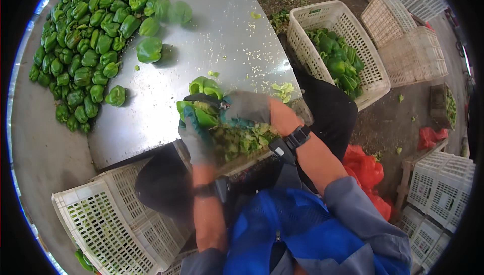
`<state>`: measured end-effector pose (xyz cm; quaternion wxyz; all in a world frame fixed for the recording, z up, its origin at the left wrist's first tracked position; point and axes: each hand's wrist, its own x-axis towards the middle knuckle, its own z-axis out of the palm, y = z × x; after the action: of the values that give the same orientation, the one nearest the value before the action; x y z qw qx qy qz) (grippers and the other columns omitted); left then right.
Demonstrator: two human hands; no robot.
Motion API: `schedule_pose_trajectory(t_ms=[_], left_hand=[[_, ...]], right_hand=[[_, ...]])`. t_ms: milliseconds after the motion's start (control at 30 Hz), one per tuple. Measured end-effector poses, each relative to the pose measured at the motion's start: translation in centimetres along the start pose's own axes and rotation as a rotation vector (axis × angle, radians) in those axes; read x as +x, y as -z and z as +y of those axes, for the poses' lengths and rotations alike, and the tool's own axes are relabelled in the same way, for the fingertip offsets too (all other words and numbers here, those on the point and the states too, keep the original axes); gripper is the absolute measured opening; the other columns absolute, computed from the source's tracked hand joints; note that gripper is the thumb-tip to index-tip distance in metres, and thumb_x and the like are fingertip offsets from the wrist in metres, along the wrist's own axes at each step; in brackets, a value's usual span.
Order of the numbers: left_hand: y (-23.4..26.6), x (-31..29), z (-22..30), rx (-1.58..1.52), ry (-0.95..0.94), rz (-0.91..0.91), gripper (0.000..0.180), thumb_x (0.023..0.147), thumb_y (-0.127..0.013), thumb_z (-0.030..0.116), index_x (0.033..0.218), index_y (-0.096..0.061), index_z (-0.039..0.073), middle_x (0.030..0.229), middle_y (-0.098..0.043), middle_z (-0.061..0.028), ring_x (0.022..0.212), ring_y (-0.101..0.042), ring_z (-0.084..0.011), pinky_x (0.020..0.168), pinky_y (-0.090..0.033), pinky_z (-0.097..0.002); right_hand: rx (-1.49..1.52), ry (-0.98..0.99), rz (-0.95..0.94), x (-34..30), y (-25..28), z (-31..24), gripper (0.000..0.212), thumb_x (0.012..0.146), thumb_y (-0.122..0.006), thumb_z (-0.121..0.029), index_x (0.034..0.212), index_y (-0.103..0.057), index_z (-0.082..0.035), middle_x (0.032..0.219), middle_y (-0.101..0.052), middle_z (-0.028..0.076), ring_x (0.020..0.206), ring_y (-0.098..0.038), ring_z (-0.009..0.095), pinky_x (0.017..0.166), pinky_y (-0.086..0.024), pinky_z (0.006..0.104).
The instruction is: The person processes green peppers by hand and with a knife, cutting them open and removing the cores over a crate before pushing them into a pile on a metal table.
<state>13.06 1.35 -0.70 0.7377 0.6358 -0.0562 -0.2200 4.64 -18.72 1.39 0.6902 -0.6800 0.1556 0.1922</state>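
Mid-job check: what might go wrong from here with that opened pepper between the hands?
1. The dark knife blade in the right hand sits against the opened green pepper, close to the left hand; a slip might cut through that glove.
2. A pepper piece could drop into the scraps just below the hands.
3. The loose pepper apart from the pile might roll if bumped.

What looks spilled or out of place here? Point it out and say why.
Tiny pale seed-like bits are scattered across the shiny grey metal tabletop, right of the heaped green bell peppers, looking spilled rather than gathered. Small green leafy-looking scraps also litter the dark brown floor, outside any container.
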Motion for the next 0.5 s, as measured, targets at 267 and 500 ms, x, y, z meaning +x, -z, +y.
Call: schedule_pose_trajectory(t_ms=[267, 500], left_hand=[[3.1, 2.8, -3.6, -0.193, -0.141, -0.064, 0.061, 0.115, -0.052, 0.053, 0.156, -0.054, 0.007, 0.154, -0.062, -0.0152, 0.132, -0.067, -0.0304, 0.117, -0.053, -0.0437], [1.2, 1.6, -2.0, -0.410, -0.145, -0.228, 0.064, 0.112, -0.053, 0.054, 0.150, -0.058, 0.003, 0.148, -0.067, -0.0183, 0.128, -0.069, -0.0314, 0.099, -0.063, -0.0443]], right_hand=[[0.279, -0.018, 0.024, 0.4, 1.2, -1.0, 0.029, 0.101, -0.074, -0.032, 0.095, -0.072, -0.004, 0.075, -0.068, 0.003, 0.053, -0.057, 0.010, 0.048, -0.044, 0.0297], [-0.203, 0.094, 0.537, 2.9, 0.4, 1.1, 0.040, 0.100, -0.077, -0.040, 0.099, -0.071, 0.000, 0.075, -0.069, 0.011, 0.066, -0.071, 0.025, 0.064, -0.058, 0.0411]])
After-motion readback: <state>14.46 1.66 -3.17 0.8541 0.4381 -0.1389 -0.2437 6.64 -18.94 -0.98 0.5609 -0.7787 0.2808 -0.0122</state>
